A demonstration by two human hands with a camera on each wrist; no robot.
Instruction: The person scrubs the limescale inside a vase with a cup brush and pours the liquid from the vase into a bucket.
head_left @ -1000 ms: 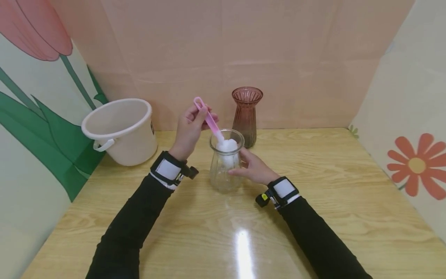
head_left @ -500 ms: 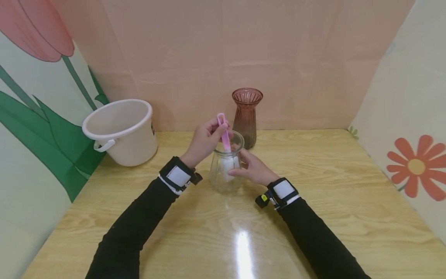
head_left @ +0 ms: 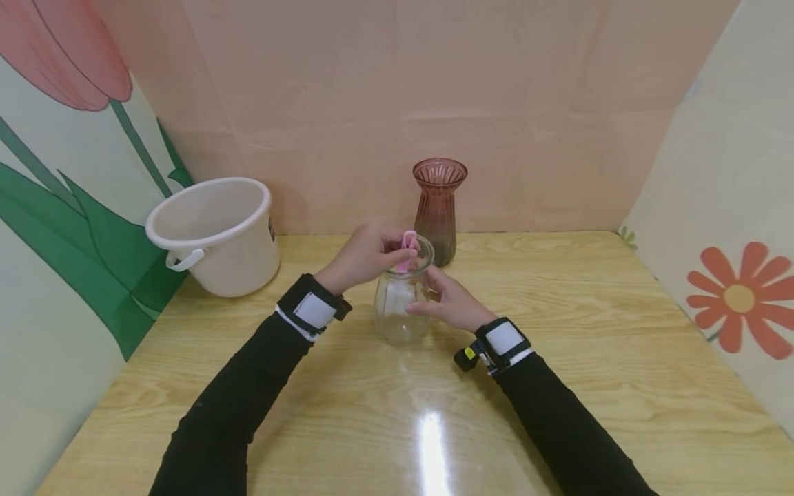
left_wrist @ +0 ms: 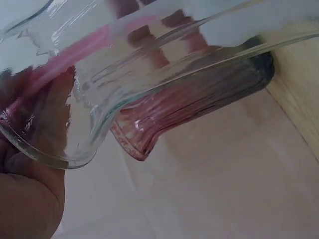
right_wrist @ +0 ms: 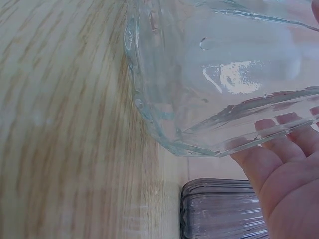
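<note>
A clear glass vase point(head_left: 400, 310) stands on the wooden table point(head_left: 558, 386) in the head view. My left hand point(head_left: 366, 258) pinches the pink handle point(head_left: 407, 246) of a brush over the vase's mouth. Its white sponge head point(head_left: 395, 296) sits deep inside the glass. My right hand point(head_left: 449, 303) grips the vase's right side. The left wrist view shows the vase's rim point(left_wrist: 55, 154) close up, with the pink handle point(left_wrist: 75, 52) behind the glass. In the right wrist view the vase's body point(right_wrist: 209, 84) fills the frame, with my fingers point(right_wrist: 276, 174) curled round it.
A ribbed red-brown glass vase point(head_left: 439, 207) stands just behind the clear one, near the back wall. A white plastic bucket point(head_left: 214, 231) sits at the back left of the table. Patterned panels close in the left, back and right sides.
My left hand has come down and pushed the brush further into the clear vase, from the sponge at its mouth to deep inside. The right hand has kept its hold.
</note>
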